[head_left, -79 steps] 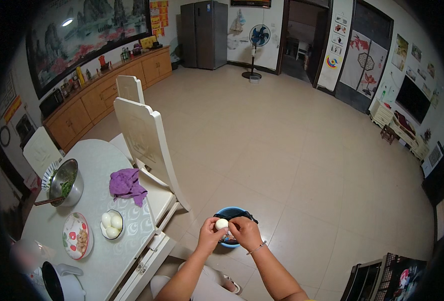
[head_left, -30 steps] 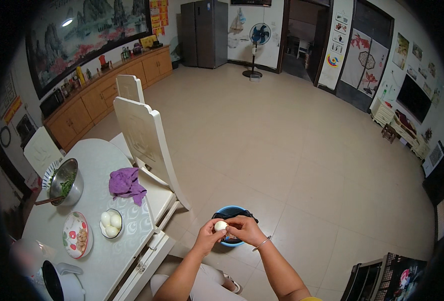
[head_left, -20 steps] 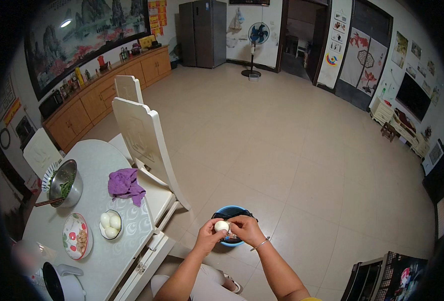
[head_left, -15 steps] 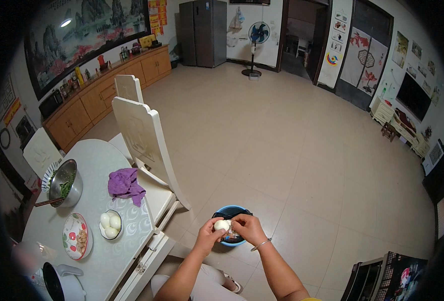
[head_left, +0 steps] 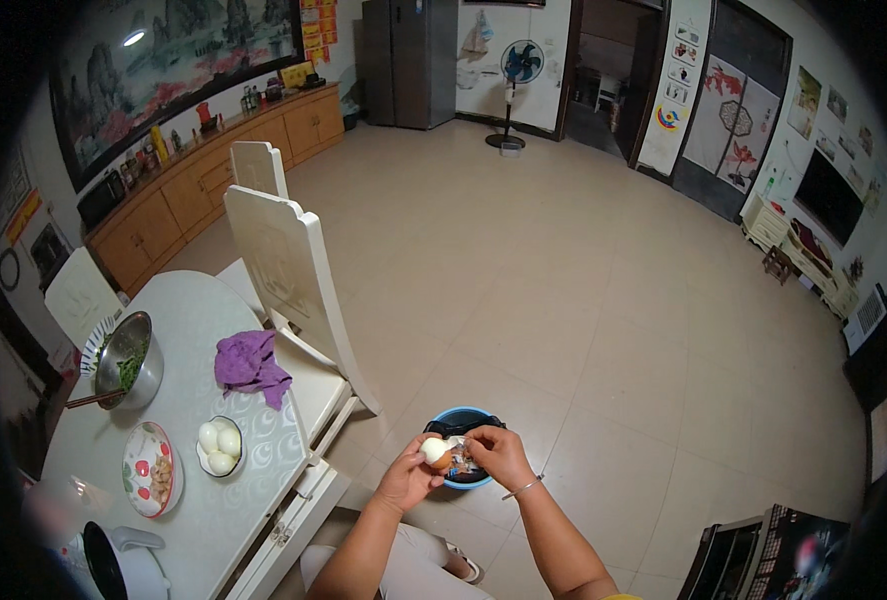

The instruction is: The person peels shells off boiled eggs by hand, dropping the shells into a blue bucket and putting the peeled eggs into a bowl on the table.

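In my left hand [head_left: 406,482] is a partly peeled egg [head_left: 432,449], its white bared on top and brown shell showing on the lower side. My right hand [head_left: 501,458], with a bangle at the wrist, pinches close beside the egg; a pale flake of eggshell or membrane shows at its fingertips. Both hands are over a blue bin [head_left: 453,412] lined with a black bag, with scraps inside. On the table to the left, several peeled white eggs [head_left: 221,462] sit in a small bowl [head_left: 203,468].
The white table [head_left: 238,515] also bears a purple cloth [head_left: 250,365], a metal bowl [head_left: 146,385] with greens and chopsticks, a patterned bowl [head_left: 133,470] and a white appliance [head_left: 143,570] resembling a kettle. White chairs [head_left: 293,250] stand beside it. A fan [head_left: 508,110] stands far off.
The egg has been turned in my left hand, so brown shell now faces up on its right side. My right fingers have shifted slightly away to the right.
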### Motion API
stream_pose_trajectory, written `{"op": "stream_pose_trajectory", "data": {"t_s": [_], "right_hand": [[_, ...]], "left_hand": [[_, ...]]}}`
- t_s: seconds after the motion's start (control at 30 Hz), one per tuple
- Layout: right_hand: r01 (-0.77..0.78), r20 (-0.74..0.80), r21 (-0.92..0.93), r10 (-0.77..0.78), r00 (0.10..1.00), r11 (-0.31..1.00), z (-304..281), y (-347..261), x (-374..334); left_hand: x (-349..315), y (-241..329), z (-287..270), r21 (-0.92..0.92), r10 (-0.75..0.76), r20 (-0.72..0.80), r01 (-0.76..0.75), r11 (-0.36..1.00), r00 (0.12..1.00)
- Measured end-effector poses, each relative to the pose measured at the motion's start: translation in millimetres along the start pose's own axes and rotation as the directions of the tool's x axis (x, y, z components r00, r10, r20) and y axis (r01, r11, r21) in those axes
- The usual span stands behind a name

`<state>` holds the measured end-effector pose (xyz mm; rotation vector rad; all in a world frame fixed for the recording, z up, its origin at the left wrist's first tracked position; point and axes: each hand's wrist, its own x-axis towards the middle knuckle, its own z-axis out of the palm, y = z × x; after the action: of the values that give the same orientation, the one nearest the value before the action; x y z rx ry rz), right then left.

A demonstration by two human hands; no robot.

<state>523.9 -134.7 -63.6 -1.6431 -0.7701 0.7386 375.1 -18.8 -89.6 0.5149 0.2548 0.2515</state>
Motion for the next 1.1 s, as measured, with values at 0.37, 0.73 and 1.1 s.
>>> {"op": "stream_pose_trajectory", "data": {"t_s": [0.37,0.73,1.1], "right_hand": [[0.077,-0.126,-0.079,-0.087,0.988,0.994,-6,25,5],[0.115,-0.162,-0.495,-0.221,0.962,0.862,-4,74,34],[-0.047,0.249,0.135,0.012,0.968,0.99,-3,15,15]], "left_hand": [[7,-8,-14,0.146,0.137,-0.168,-0.112,0.983,0.976],[7,-7,-25,0.36,0.202,-0.291,-0.089,0.929,0.935],[12,-19,-9,0.664,0.315,-0.134,-0.151,0.732,0.94]]}}
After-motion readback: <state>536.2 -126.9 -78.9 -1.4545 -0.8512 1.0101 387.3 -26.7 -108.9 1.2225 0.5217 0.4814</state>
